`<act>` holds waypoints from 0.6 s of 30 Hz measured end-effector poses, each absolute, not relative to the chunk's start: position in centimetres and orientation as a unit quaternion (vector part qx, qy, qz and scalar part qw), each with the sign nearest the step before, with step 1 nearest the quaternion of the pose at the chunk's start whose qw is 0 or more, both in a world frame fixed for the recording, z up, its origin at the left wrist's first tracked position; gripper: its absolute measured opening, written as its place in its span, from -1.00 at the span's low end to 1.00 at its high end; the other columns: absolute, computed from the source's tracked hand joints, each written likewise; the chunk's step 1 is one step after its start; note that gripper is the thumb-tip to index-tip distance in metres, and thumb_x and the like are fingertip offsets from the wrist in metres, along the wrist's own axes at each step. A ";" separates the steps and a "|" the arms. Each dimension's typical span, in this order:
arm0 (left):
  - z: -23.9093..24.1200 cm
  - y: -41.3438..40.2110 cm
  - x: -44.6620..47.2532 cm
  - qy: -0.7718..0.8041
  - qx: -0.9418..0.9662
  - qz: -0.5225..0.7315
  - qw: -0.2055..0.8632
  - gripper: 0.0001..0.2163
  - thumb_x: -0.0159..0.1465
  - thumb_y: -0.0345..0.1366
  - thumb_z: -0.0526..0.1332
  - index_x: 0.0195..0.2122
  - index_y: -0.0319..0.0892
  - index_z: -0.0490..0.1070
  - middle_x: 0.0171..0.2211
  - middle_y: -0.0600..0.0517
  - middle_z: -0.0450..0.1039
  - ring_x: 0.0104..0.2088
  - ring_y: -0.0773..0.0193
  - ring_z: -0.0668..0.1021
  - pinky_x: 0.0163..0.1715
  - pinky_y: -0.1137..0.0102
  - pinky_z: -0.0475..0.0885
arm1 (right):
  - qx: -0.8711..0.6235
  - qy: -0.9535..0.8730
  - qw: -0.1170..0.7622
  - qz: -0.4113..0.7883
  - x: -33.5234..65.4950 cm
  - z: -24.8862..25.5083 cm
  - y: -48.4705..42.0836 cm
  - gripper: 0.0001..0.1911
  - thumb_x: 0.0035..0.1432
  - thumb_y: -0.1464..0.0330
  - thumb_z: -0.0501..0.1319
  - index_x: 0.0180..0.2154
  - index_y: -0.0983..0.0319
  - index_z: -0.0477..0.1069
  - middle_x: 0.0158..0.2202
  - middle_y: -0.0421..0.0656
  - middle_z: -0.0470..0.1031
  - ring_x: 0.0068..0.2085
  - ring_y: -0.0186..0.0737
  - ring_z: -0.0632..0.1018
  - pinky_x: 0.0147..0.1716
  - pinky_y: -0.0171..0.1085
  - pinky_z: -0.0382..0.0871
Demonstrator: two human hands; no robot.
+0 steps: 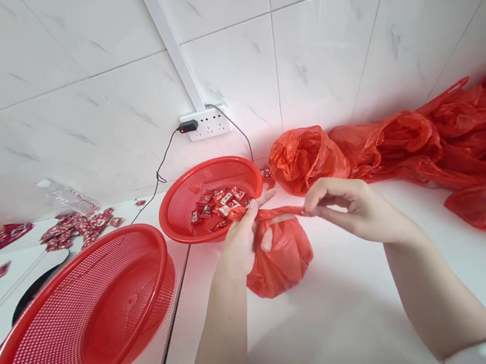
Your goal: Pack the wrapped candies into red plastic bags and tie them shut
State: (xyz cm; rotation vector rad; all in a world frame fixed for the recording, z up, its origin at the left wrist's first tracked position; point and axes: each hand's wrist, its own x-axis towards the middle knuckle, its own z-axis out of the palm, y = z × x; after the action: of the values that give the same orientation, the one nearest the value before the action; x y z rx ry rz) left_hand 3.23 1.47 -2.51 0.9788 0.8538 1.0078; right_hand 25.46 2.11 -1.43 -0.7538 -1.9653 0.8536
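A small filled red plastic bag (pixel 284 259) rests on the white table (pixel 340 315) in front of me. My left hand (pixel 240 238) is closed around the bag's gathered neck. My right hand (pixel 349 204) pinches one of the bag's thin red handles and holds it stretched out to the right. Just behind my hands stands a small red mesh basket (pixel 205 179) with several red wrapped candies (pixel 219 204) in its bottom.
A large empty red mesh basket (pixel 73 334) sits at the near left. Several red plastic bags (pixel 427 145) lie piled along the back right. More red candies (pixel 76 228) lie at the far left. A wall socket (pixel 205 124) with a black plug and cable is behind.
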 end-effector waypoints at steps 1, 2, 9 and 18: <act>-2.7 1.6 3.3 0.368 0.429 0.454 0.689 -0.57 0.34 -0.07 0.07 0.12 -0.21 0.36 -0.76 0.14 0.28 -0.72 0.43 0.34 -0.60 0.53 0.28 | -0.277 -0.806 0.389 0.350 25.5 -1.2 1.9 -0.87 0.19 0.51 0.14 -0.28 0.21 0.41 -0.28 -0.18 0.48 -0.25 -0.31 0.51 -0.24 -0.30 0.43; -2.9 1.7 3.3 0.354 0.421 0.453 0.702 -0.58 0.34 -0.07 0.07 0.10 -0.21 0.37 -0.74 0.12 0.30 -0.66 0.39 0.40 -0.55 0.52 0.32 | -0.254 -0.826 0.354 0.357 25.4 -1.1 1.6 -0.86 0.18 0.53 0.13 -0.30 0.21 0.42 -0.29 -0.19 0.49 -0.27 -0.33 0.51 -0.27 -0.32 0.43; -3.0 1.1 3.7 0.321 0.478 0.389 0.719 -0.73 0.34 -0.08 0.06 -0.23 -0.18 0.39 -0.55 0.11 0.38 -0.71 0.45 0.40 -0.70 0.54 0.25 | -0.251 -0.821 0.314 0.406 24.8 -1.2 1.9 -0.93 0.18 0.35 0.23 -0.27 0.21 0.40 -0.30 -0.18 0.51 -0.29 -0.29 0.54 -0.22 -0.24 0.46; -1.6 -1.1 4.1 0.437 0.642 0.290 0.559 -0.63 0.34 0.04 -0.02 -0.26 -0.14 0.38 -0.60 0.15 0.31 -0.71 0.46 0.35 -0.71 0.53 0.29 | -0.229 -0.834 0.265 0.426 23.6 -2.5 2.5 -0.31 0.15 0.37 0.23 0.27 0.05 0.05 0.02 -0.12 0.44 -0.06 -0.20 0.52 -0.07 -0.17 0.43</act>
State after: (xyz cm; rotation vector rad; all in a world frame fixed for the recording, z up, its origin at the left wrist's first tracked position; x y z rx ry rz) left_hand 4.09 -1.11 -1.58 1.5146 1.0315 0.6843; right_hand 23.59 2.46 -2.54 -0.6180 -2.2542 1.1524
